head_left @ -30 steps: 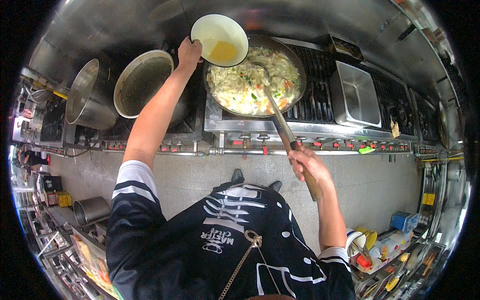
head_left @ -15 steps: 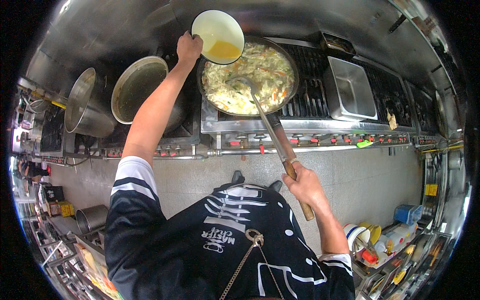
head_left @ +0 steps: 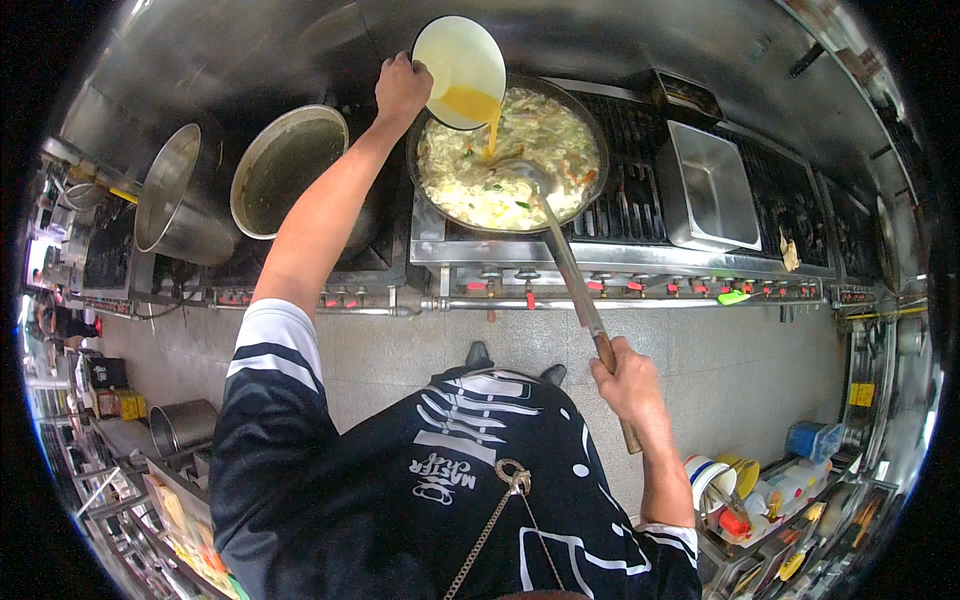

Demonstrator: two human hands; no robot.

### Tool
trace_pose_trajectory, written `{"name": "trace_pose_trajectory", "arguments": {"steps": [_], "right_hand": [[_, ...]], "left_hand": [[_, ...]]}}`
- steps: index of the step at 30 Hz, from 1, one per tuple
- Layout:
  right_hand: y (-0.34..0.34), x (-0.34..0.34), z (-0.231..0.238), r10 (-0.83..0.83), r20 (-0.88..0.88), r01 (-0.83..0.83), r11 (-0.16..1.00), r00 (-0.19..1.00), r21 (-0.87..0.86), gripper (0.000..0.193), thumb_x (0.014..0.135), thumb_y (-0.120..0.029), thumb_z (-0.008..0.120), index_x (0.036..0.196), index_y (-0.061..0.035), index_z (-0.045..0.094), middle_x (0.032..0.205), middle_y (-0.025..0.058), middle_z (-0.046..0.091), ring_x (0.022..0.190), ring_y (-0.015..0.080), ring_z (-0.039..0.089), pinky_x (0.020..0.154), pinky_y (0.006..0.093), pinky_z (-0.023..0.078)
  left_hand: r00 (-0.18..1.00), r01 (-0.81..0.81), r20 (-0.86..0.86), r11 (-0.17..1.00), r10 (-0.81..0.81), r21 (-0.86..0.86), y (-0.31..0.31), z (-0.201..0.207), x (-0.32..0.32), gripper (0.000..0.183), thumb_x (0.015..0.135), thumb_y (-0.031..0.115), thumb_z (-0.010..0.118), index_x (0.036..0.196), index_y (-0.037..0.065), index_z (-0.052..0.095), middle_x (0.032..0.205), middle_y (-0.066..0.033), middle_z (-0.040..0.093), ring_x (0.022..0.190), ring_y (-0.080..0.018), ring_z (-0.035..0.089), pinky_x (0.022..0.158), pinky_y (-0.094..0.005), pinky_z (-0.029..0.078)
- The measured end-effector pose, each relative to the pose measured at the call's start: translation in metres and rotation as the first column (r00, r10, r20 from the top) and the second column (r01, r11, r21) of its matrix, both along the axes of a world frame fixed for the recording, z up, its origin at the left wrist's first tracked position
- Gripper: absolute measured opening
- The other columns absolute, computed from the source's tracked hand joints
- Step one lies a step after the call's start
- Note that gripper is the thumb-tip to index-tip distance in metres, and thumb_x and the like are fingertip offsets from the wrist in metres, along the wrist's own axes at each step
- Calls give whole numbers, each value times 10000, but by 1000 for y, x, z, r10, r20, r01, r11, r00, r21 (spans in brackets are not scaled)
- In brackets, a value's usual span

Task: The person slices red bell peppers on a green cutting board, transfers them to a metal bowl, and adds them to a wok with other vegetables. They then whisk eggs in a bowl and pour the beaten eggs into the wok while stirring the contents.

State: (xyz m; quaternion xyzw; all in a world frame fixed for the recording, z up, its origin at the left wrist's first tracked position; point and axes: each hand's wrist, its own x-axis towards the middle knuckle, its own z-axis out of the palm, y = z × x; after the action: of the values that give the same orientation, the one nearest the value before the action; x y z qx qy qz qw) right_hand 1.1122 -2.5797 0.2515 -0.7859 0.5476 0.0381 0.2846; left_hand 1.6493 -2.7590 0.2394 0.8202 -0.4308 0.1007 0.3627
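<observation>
Tipped further than before, the white bowl (head_left: 459, 70) gripped by the left hand (head_left: 401, 88) is now pouring yellow liquid, probably beaten egg, into the wok (head_left: 508, 150) while the right hand (head_left: 627, 375) is closing around the ladle (head_left: 560, 250), beside 2 pots (head_left: 240, 185).

A yellow rectangular label (head_left: 862, 394) was stuck on the steel fittings at the right edge. Below it, on the low shelf at lower right, sat a blue box-shaped package (head_left: 812, 440), with yellow and white plastic containers (head_left: 775, 490) crowded just beside it. At far left, yellow packages (head_left: 126, 404) stood by a dark box (head_left: 103, 372). Colourful packets (head_left: 190, 535) lay on the rack at lower left
</observation>
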Motion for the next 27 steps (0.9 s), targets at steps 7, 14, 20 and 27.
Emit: {"name": "trace_pose_trajectory", "arguments": {"steps": [7, 14, 20, 27], "right_hand": [[-28, 7, -8, -71, 120, 72, 997, 990, -12, 344, 940, -306, 701, 994, 26, 631, 829, 345, 692, 871, 538, 699, 780, 581, 550], [-55, 27, -16, -244, 258, 213, 967, 935, 143, 348, 944, -309, 694, 986, 33, 648, 680, 171, 627, 578, 285, 643, 534, 427, 510], [-86, 39, -26, -327, 341, 230, 927, 881, 295, 352, 956, -321, 684, 991, 28, 653, 634, 89, 613, 499, 187, 615, 449, 369, 498], [-107, 58, -46, -289, 375, 163, 929, 881, 332, 349, 976, -328, 677, 945, 15, 620, 632, 69, 613, 477, 191, 596, 438, 346, 476]], "left_hand": [[972, 17, -235, 999, -5, 51, -18, -1, -2, 390, 941, 259, 564, 1081, -83, 688, 1069, -307, 715, 1024, -468, 706, 905, -544, 575], [986, -13, -168, 999, 21, 46, -46, -8, -17, 393, 948, 279, 580, 1130, -55, 677, 1139, -289, 693, 1086, -453, 688, 920, -545, 575], [1000, -13, 8, 999, 13, -36, -50, 2, -17, 424, 964, 267, 599, 1263, -32, 638, 1263, -281, 628, 1034, -478, 699, 896, -550, 599], [990, 22, 142, 993, -5, -118, -20, 7, -17, 421, 981, 236, 579, 1324, -2, 629, 1221, -272, 632, 969, -450, 709, 835, -533, 612]]}}
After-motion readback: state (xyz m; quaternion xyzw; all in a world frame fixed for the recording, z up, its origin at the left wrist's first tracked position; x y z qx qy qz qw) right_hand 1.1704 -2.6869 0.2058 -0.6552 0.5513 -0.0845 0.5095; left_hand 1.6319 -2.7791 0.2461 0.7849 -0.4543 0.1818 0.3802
